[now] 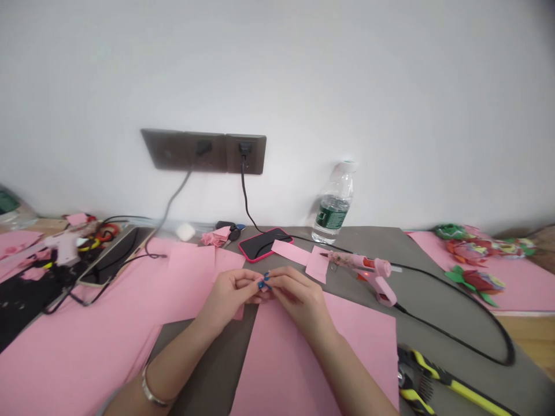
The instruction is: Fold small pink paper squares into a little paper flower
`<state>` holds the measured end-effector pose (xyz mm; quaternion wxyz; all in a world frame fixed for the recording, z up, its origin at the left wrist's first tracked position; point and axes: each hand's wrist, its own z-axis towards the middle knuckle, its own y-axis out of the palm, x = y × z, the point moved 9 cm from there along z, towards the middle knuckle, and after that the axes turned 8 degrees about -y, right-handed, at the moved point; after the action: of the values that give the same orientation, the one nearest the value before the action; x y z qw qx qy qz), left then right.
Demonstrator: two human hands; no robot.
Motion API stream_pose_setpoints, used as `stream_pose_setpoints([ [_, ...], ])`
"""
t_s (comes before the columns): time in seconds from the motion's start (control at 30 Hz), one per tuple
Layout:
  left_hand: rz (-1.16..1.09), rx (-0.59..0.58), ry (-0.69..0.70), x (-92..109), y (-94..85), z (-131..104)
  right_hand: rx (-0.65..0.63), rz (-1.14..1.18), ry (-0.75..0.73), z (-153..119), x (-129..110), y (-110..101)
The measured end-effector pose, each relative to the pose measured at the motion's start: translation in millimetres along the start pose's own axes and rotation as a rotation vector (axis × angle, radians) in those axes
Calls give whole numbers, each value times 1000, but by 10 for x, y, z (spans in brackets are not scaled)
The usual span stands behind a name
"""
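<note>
My left hand (229,296) and my right hand (302,299) meet at the middle of the table, fingertips together. Pinched between them is a small piece of pink paper (263,287), mostly hidden behind the fingers. Below my right hand lies a large pink paper sheet (286,370). More pink sheets (125,306) spread out under and left of my left forearm. Just beyond the hands rest a phone with a pink edge (255,247) and a cut pink strip (289,252).
A pink glue gun (362,263) with a red light lies to the right, its black cord looping past it. A water bottle (333,208) leans near the wall. Yellow-black pliers (427,375) are at front right, paper flowers (474,280) at far right, a larger phone (117,254) on the left.
</note>
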<state>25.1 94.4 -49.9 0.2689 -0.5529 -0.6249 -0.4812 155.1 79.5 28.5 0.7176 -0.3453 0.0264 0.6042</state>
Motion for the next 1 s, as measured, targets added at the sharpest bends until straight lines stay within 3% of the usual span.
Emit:
stream_pose_setpoints([
  [0.37,20,-14,9,55,-1,-36,-90,-53,-17,-26,60,48],
  [0.63,38,-41,20,74,39,-43,3,91,62,38,-1,-11],
  [0.87,-5,-24,12,32,-1,-17,-65,148,96,7,69,41],
  [1.0,-33,-31,-5,-7,-24,1,-132,45,66,-7,68,77],
])
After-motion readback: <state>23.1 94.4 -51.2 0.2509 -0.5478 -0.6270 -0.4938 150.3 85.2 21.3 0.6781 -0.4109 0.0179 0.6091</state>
